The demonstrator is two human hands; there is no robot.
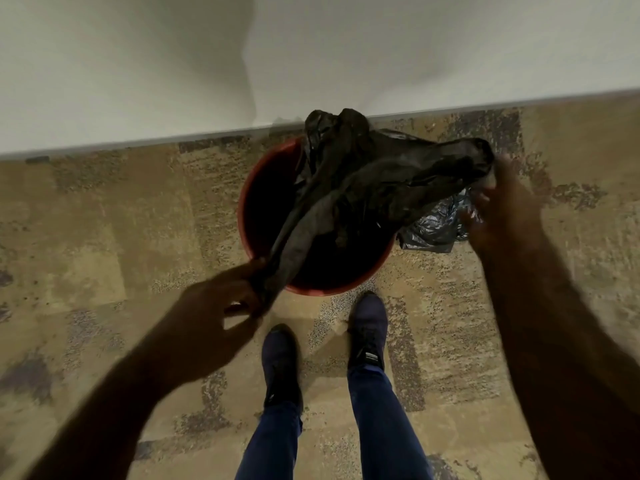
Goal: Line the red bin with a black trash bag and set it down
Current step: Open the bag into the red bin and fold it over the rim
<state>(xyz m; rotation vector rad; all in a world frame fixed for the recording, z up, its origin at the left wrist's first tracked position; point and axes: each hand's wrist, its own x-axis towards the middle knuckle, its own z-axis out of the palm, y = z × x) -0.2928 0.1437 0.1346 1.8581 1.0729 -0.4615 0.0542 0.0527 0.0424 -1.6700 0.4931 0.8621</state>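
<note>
The red bin (244,206) stands upright on the carpet against the wall, its mouth open towards me. A black trash bag (367,181) is stretched across and above the bin's mouth, bunched and crumpled, with part hanging over the far rim. My left hand (221,306) grips the bag's near left end, just in front of the bin's near rim. My right hand (498,202) holds the bag's right end beyond the bin's right side. The bin's inside is dark and mostly hidden by the bag.
A white wall (311,57) with a pale baseboard runs behind the bin. More crumpled black plastic (433,230) lies on the patterned carpet (104,220) right of the bin. My two feet in dark shoes (367,327) stand just before the bin.
</note>
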